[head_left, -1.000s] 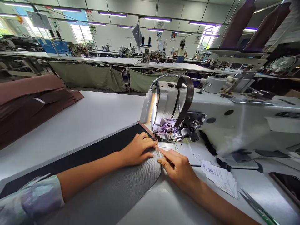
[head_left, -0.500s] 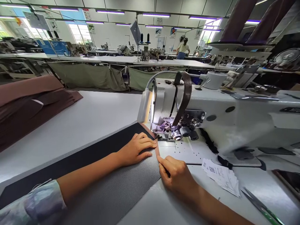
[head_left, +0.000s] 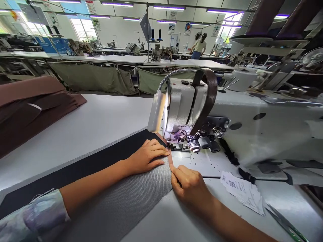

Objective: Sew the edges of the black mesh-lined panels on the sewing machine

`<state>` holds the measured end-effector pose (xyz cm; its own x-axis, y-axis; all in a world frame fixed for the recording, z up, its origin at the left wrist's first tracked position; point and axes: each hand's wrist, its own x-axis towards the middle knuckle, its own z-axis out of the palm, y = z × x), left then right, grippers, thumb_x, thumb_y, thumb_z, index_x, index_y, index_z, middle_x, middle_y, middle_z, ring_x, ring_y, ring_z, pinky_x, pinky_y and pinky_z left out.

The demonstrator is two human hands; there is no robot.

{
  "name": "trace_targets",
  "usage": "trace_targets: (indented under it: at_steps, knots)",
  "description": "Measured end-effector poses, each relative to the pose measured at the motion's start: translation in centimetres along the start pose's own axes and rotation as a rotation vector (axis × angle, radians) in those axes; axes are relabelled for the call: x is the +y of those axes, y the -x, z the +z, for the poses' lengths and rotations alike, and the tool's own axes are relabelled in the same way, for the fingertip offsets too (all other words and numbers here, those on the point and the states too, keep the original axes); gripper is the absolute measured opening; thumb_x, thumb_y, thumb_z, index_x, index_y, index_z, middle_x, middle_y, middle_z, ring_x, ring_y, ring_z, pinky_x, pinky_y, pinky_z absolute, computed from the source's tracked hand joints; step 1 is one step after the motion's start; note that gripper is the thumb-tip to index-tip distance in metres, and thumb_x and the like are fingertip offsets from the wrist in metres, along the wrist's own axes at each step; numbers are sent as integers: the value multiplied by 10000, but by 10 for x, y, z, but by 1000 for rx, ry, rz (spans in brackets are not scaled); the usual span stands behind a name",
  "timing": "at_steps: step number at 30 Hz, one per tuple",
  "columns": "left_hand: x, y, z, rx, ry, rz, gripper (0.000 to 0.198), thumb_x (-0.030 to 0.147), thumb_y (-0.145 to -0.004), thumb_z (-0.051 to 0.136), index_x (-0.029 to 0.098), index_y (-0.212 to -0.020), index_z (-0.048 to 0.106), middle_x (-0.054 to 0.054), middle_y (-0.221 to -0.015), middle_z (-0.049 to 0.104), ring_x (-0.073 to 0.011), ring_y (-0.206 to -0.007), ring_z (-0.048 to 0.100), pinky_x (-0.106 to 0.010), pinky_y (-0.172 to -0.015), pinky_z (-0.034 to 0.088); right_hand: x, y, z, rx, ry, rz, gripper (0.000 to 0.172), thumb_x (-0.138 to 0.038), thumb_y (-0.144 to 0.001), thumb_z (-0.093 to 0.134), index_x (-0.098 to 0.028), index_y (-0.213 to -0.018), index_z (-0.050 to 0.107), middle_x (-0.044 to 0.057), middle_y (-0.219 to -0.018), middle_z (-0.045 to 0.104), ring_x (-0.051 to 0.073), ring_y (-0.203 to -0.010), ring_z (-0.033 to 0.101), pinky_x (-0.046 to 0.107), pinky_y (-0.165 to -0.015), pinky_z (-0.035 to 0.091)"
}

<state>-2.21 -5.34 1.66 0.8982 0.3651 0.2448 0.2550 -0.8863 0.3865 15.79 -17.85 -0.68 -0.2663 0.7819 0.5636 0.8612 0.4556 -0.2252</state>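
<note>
A long grey mesh fabric panel [head_left: 121,205] with a dark strip and a brown edge lies across the white table [head_left: 101,117], its far corner under the needle of the sewing machine [head_left: 242,127]. My left hand [head_left: 148,156] lies flat on the panel, fingertips beside the presser foot [head_left: 176,146]. My right hand [head_left: 188,185] pinches the panel's brown right edge just in front of the machine bed.
A stack of brown fabric [head_left: 30,107] sits at the far left. White paper tickets [head_left: 243,191] and scissors [head_left: 285,222] lie at the right. A brown strap [head_left: 207,97] hangs over the machine head. A person [head_left: 199,47] stands far behind at other tables.
My right hand slid back along the panel's edge, away from the presser foot, and now pinches it. My left hand stays put. The view shifted slightly.
</note>
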Motion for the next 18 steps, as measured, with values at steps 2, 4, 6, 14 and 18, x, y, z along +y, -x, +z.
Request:
trace_targets:
  at_steps: [2,4,6,14,18]
  knots:
    - [-4,-2,-1,-5,-7,11,329,338,-922,546,226,-1230,562,-61,-1206,603,-228,-1077,458,-359,-891,303,3,-2,3,-2,2,6,271,-99,-896,388,-121,-891,658,-4,-589,478,117,-491,414,256,-512,300]
    - [-8,-4,-2,-6,-11,34,314,327,-921,550,222,-1217,570,-57,-1198,603,-225,-1082,460,-355,-892,301,5,-4,4,-1,-10,17,270,-98,-891,388,-124,-888,657,-6,-588,472,112,-485,407,251,-513,302]
    - [-13,-7,-4,-6,-12,58,306,321,-920,555,220,-1208,574,-55,-1194,604,-220,-1082,464,-350,-888,301,7,-5,3,-17,-45,41,274,-114,-896,386,-128,-865,657,-6,-587,466,109,-483,406,249,-514,310]
    - [19,-3,5,65,3,33,240,147,-940,466,186,-1126,612,-61,-1102,623,-213,-1029,485,-346,-842,338,9,8,-24,-322,-205,160,364,-174,-906,413,-169,-1238,562,32,-783,548,154,-683,526,273,-633,443]
    - [47,14,21,137,115,-13,230,172,-904,519,168,-1117,604,-74,-1061,630,-221,-1002,514,-365,-864,377,10,17,-26,-337,-227,130,395,-141,-896,405,-177,-1261,550,46,-828,547,163,-727,526,301,-670,470]
